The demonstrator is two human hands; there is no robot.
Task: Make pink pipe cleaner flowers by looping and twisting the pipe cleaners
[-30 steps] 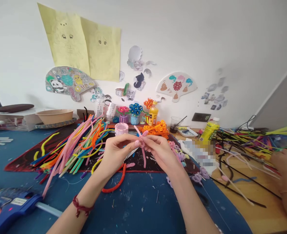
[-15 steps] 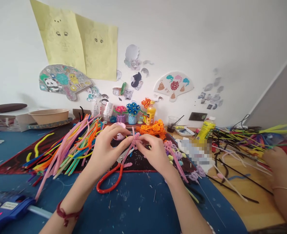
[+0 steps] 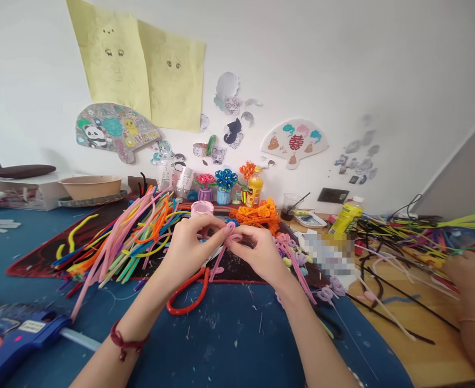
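Both my hands meet above the dark mat, pinching one pink pipe cleaner (image 3: 221, 256) that is looped at the top, its tail hanging down between them. My left hand (image 3: 191, 245) grips the loop from the left with fingers closed; a red cord sits on that wrist. My right hand (image 3: 257, 253) pinches the same loop from the right. Red-handled scissors (image 3: 187, 296) lie on the blue table just under my hands. A small pink cup (image 3: 202, 208) stands right behind my left hand.
A heap of coloured pipe cleaners (image 3: 128, 237) lies to the left, a blue glue gun (image 3: 17, 337) at the near left. Orange twisted pieces (image 3: 257, 214), small flower pots and bottles line the wall. Another person's hand (image 3: 469, 285) rests at the right among dark and yellow stems.
My hands have stayed together on the pink pipe cleaner, working its loop and lowering slightly toward the mat. The view shifted a little; the other person's hand barely moved.
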